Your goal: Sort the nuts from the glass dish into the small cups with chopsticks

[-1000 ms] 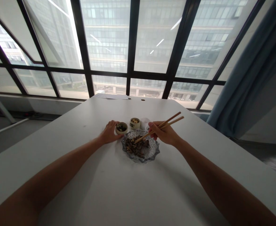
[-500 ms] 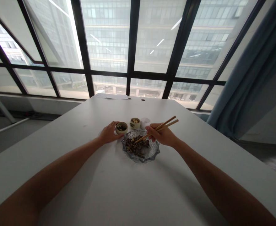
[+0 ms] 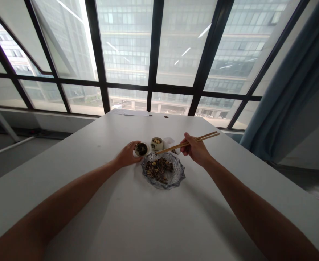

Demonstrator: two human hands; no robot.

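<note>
My left hand (image 3: 128, 154) is wrapped round a small cup (image 3: 141, 149) with dark contents, beside the left rim of a scalloped glass bowl (image 3: 178, 176). Dark seeds with a few pale pieces (image 3: 159, 169) lie in the bowl. My right hand (image 3: 194, 148) grips a pair of wooden chopsticks (image 3: 203, 137), whose tips are over the bowl's far rim; whether they pinch anything is too small to tell. Behind the bowl stands a second small cup (image 3: 156, 144) with pale pieces in it. A whitish translucent container (image 3: 168, 142) is to its right, and a further one is partly hidden near my right fingers.
The white table (image 3: 154, 224) reaches to the windows. Papers (image 3: 132, 113) lie at its far edge, with a small dark round spot (image 3: 166, 117) to their right. A blue curtain (image 3: 279, 98) hangs at the right.
My right hand has moved right, and the chopstick tips have gone from the seeds up to the bowl's far rim. The cup in my left hand is tipped slightly more towards the bowl.
</note>
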